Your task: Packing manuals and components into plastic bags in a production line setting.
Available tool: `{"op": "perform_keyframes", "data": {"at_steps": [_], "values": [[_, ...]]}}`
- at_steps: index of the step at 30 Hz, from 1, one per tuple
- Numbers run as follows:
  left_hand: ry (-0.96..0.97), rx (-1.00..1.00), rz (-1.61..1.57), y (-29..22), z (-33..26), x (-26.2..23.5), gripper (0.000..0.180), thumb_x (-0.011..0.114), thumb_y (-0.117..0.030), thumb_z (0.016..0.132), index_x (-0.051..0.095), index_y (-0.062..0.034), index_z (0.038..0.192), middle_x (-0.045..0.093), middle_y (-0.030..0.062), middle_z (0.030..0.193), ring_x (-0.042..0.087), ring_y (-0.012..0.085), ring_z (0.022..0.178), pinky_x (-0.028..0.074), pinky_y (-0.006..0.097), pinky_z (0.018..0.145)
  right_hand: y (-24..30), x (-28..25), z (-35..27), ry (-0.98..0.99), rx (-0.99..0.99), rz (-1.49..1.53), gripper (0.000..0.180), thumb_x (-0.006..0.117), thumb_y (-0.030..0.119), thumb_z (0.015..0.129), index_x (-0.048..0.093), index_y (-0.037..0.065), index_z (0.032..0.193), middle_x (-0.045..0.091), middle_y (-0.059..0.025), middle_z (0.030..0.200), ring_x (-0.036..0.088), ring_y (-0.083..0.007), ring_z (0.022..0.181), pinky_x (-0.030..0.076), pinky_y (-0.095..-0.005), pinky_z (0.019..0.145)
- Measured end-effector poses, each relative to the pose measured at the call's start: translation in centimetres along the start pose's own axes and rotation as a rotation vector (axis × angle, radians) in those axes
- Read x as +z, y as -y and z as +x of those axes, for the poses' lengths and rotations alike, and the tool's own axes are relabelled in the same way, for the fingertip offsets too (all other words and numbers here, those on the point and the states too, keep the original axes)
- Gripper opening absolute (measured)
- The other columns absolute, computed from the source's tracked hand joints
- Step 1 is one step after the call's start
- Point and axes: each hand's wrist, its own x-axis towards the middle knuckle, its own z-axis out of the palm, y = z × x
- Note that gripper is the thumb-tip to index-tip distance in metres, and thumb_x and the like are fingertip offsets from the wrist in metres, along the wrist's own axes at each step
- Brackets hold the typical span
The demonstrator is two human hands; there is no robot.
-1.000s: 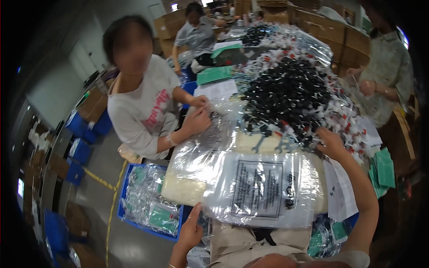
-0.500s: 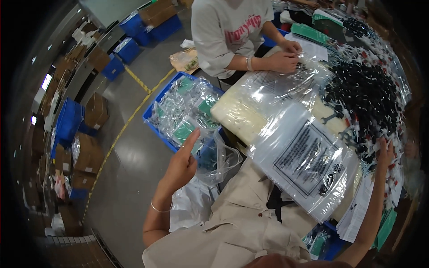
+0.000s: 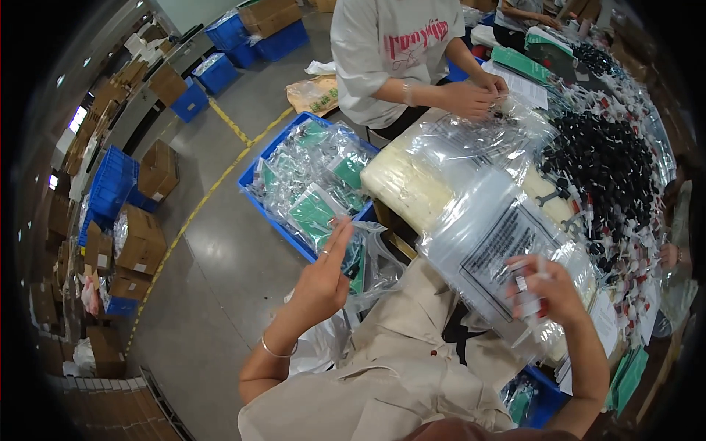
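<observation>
The right hand [image 3: 557, 294] has moved from the heap [image 3: 603, 158], gripping small parts [image 3: 531, 303]; left hand [image 3: 322, 281], grip unclear. One blue crate [image 3: 279, 226] holds many bags [image 3: 294, 173].

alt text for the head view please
The wearer's right hand holds blurred white and red pieces over printed clear plastic bags; the left hand is near a blue bin of bagged green items, and black parts lie heaped at right.

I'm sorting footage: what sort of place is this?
Probably a packing workshop: a blue plastic crate of filled clear plastic bags, a heap of small black parts, and stacked brown cardboard boxes.
</observation>
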Motion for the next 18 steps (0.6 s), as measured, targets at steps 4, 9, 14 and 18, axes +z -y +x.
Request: {"op": "perform_keyframes", "data": {"at_steps": [4, 9, 14, 18], "values": [[0.065, 0.032, -0.142, -0.8, 0.1, 0.9, 0.077, 0.04, 0.013, 0.069, 0.021, -0.0006, 0.143, 0.025, 0.0206, 0.148, 0.031, 0.0371, 0.133, 0.042, 0.036, 0.094, -0.9, 7.0, 4.5, 0.322, 0.149, 0.015, 0.046, 0.058, 0.018, 0.09, 0.043, 0.001, 0.129, 0.063, -0.0131, 0.101, 0.065, -0.0165, 0.075, 0.053, -0.0261, 0.06], [0.204, 0.047, -0.26, -3.0, 0.7, 2.0, 0.079, 0.042, 0.012, 0.07, 0.016, 0.0, 0.144, 0.019, 0.0214, 0.149, 0.027, 0.0389, 0.134, 0.037, 0.038, 0.101, -6.3, 11.6, 11.7, 0.351, 0.203, 0.011, 0.041, 0.055, 0.018, 0.09, 0.044, 0.0, 0.124, 0.063, -0.0103, 0.098, 0.063, -0.0135, 0.07, 0.047, -0.0247, 0.05], [0.148, 0.135, -0.166, -2.5, 0.3, 3.4, 0.083, 0.051, 0.009, 0.069, 0.014, 0.0018, 0.143, 0.019, 0.0207, 0.149, 0.05, 0.0432, 0.109, 0.051, 0.043, 0.071, -8.9, 13.9, 14.4, 0.167, 0.211, 0.022, 0.044, 0.057, 0.019, 0.087, 0.042, -0.004, 0.121, 0.063, -0.0105, 0.084, 0.059, -0.0176, 0.057, 0.047, -0.0285, 0.048], [0.116, 0.24, -0.176, -3.2, 0.2, 3.5, 0.078, 0.049, 0.008, 0.071, 0.016, 0.0032, 0.141, 0.02, 0.0222, 0.148, 0.049, 0.0446, 0.11, 0.051, 0.042, 0.076, -14.4, 12.2, 20.2, 0.123, 0.141, -0.186, 0.039, 0.056, 0.016, 0.086, 0.044, -0.002, 0.118, 0.064, -0.0131, 0.078, 0.062, -0.0198, 0.06, 0.048, -0.03, 0.05]]}}
